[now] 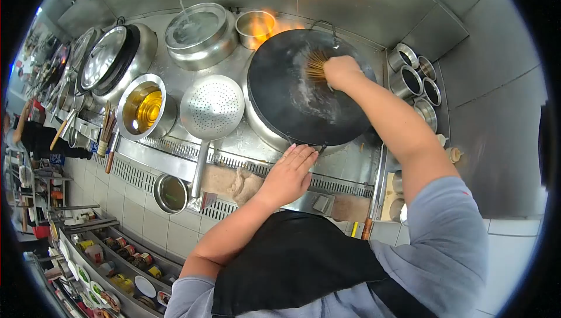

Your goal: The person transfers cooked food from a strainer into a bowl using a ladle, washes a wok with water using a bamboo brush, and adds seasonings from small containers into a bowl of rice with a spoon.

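A large black wok (280, 78) sits on the stove with steam or foamy water on its inner surface. Inside it, my right hand (343, 72) is closed around a bamboo wok brush (316, 65), whose bristles are against the wok's surface. At the near rim, my left hand (288, 173) holds the wok by its edge, the fingers together and the near handle partly covered. To the left of the wok, a perforated strainer (212, 107) lies with its handle toward me.
Flames rise beside a small metal pot (255, 24) behind the wok. Water runs into a round steel basin (196, 28). A pot of yellow oil (146, 110) stands left of the strainer. Seasoning containers (407, 81) line the right side. A folded cloth (225, 181) lies on the front ledge.
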`<state>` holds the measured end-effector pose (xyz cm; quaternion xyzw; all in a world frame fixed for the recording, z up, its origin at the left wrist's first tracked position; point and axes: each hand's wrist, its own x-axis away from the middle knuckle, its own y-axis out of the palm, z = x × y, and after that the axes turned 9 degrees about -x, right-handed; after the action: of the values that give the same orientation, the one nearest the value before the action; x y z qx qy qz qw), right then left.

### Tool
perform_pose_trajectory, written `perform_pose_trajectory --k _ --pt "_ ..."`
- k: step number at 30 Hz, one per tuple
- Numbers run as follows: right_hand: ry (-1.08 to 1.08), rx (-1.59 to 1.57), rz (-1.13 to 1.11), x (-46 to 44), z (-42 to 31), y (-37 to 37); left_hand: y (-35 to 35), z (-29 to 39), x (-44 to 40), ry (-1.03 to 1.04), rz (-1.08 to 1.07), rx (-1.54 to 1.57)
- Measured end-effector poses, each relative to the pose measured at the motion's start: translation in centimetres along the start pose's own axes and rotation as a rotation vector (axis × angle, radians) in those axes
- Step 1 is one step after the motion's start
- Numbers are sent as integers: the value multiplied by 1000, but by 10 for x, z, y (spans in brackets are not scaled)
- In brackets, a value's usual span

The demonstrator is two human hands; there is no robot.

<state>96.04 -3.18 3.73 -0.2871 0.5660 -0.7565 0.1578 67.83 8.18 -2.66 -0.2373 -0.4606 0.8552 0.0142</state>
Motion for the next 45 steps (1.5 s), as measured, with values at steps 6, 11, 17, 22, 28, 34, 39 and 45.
perform_pose_trajectory --k 6,11,17,22,28,34,39,45 --pt "-272 110 -202 107 -60 -26 6 4 5 -7 28 -3" --pt "-170 184 -301 146 -33 -22 5 4 6 -7 26 11" --pt "-185 265 -340 137 -43 -30 7 -1 6 49 20 -28" --pt "21 299 -311 121 14 -18 8 -1 7 48 47 -38" --pt "-93 213 -321 159 -28 -16 8 -2 8 59 1 -20" --pt "-13 138 -351 151 -20 -32 4 -3 5 68 21 -3" --pt "58 77 -309 154 -9 -22 7 -4 7 72 21 -17" --pt "4 53 -348 159 -25 -32 7 -5 8 86 24 -9"
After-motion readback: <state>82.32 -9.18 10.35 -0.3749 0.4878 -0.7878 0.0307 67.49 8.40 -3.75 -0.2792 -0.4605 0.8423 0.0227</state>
